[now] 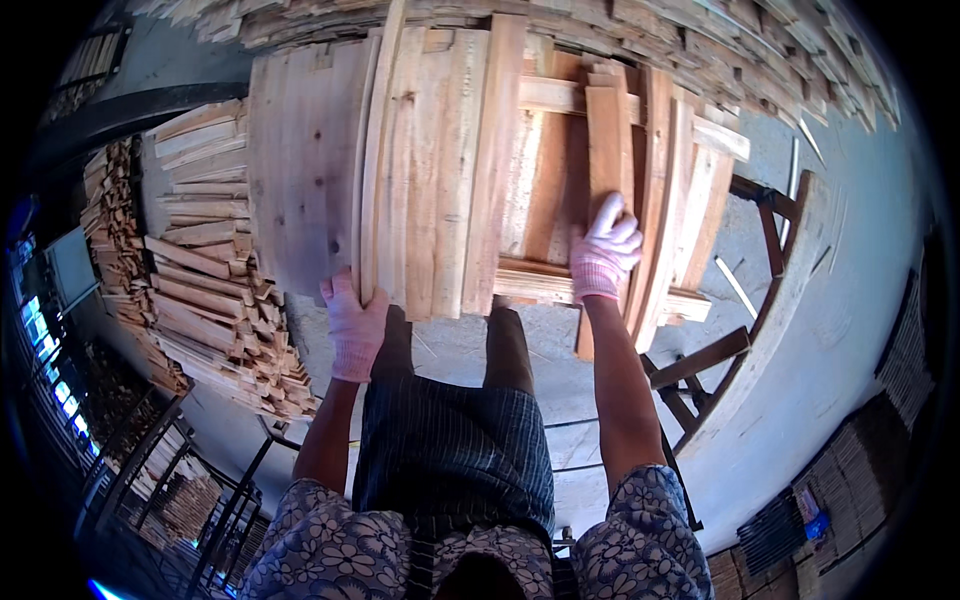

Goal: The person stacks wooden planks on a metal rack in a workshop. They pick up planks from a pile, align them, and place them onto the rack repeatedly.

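Observation:
Both my hands wear pale pinkish-white gloves. My left hand is closed around the near end of a narrow upright wooden strip, between a wide panel of pale boards and several light planks. The fingertips under the wood are hidden. My right hand grips a short reddish-brown board, its fingers curled over the near part. That board lies among other loose boards on the right of the stack, across a pale crosspiece.
Stacked timber runs along the far side. Piles of split wood strips stand at the left. A wooden frame with metal legs is on the right. Loose slivers lie on the grey floor.

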